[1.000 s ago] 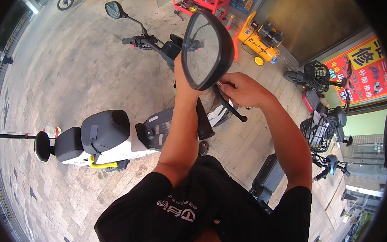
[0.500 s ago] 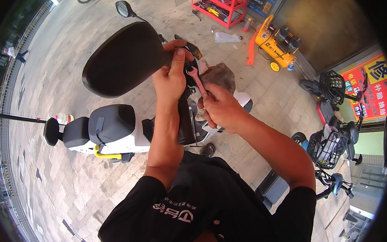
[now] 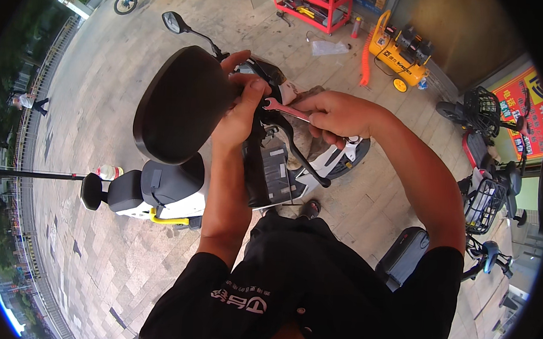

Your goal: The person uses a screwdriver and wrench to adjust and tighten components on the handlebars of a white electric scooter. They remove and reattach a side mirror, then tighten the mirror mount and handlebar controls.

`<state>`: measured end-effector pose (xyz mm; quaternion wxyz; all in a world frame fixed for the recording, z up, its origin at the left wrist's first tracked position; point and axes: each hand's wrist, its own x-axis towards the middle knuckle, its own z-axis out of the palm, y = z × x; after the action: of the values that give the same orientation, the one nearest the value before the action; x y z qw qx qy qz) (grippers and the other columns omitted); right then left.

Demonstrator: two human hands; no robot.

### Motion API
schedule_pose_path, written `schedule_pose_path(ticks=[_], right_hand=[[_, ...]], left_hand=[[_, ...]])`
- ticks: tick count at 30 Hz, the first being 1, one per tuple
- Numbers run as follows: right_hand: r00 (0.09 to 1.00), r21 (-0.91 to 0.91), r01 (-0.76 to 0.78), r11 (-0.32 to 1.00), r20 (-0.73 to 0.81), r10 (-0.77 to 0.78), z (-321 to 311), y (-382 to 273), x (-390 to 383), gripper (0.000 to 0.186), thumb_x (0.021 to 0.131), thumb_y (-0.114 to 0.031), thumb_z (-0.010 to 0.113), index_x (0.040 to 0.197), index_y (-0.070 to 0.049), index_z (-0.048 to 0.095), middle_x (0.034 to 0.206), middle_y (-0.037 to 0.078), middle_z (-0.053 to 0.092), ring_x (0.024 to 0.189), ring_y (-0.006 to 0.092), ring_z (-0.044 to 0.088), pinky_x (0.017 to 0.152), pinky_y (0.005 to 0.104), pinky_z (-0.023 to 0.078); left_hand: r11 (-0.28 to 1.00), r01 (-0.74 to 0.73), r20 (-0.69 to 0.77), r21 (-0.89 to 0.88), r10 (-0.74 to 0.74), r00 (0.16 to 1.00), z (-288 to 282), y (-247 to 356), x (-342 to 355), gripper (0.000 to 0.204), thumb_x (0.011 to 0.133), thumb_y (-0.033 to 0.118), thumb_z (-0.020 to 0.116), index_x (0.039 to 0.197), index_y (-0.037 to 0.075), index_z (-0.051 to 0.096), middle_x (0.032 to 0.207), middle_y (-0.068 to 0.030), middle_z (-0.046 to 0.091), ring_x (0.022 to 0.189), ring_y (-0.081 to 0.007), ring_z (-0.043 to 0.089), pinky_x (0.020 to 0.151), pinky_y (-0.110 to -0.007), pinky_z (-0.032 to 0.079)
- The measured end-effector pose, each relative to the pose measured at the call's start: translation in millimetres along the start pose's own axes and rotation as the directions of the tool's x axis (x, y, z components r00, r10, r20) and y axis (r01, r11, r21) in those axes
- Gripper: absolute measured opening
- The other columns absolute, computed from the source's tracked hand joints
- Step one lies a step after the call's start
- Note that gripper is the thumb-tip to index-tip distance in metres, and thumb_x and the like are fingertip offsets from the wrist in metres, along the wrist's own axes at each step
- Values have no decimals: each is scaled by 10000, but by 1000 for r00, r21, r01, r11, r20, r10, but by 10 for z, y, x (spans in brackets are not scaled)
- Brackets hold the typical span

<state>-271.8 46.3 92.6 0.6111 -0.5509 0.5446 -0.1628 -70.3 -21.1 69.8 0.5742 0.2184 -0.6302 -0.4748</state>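
Note:
A large black rear-view mirror (image 3: 179, 105) fills the space left of my hands, its dark back facing me. My left hand (image 3: 242, 115) is closed round its inner edge by the stem, the thumb on top. From the right, my right hand (image 3: 343, 117) grips a combination wrench (image 3: 289, 111) by the shank. The wrench's open jaw is beside the left hand's fingers at the mirror's base; whether it sits on a nut is hidden. Below lie the handlebar's black lever (image 3: 303, 156) and the white electric scooter with its black seat (image 3: 172, 185).
Across the handlebar, the scooter's other mirror (image 3: 173, 22) sticks up. Beyond stand a red tool cart (image 3: 315, 12) and a yellow air compressor (image 3: 397, 58) with a coiled red hose (image 3: 366, 64). Parked scooters with wire baskets (image 3: 484, 206) line the right. A grey-topped case (image 3: 404, 257) is beside my right arm.
The wrench has swung from steeply slanted to nearly level, my right hand rising with it. The mirror is tilted more upright. The whole view has shifted, and the lever now shows below the wrench.

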Motion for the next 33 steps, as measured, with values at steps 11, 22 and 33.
schedule_pose_path(ticks=[11, 22, 33], right_hand=[[997, -15, -22, 1000, 77, 23, -123, -125, 126, 417, 875, -53, 406, 1254, 6, 569, 778, 80, 590, 550, 123, 570, 468, 266, 499], [988, 401, 67, 914, -152, -6, 561, -20, 169, 301, 950, -75, 375, 1231, -2, 452, 700, 66, 528, 443, 102, 462, 404, 267, 409], [965, 732, 229, 642, -82, -250, 760, -53, -178, 469, 1005, -102, 356, 1457, -64, 234, 739, 39, 531, 555, 81, 504, 453, 230, 416]], left_hand=[[996, -22, 155, -82, 35, 987, -149, -123, 130, 143, 884, 106, 582, 826, -11, 522, 611, -79, 481, 568, -137, 407, 557, -298, 314], [969, -68, -101, -238, 45, 994, 112, -97, 99, 286, 907, 59, 504, 676, 54, 335, 501, -27, 343, 478, -106, 272, 474, -304, 225], [980, -91, -93, 176, 109, 990, 252, -72, 79, 240, 940, 104, 507, 736, 41, 399, 520, -49, 392, 488, -123, 302, 499, -315, 267]])
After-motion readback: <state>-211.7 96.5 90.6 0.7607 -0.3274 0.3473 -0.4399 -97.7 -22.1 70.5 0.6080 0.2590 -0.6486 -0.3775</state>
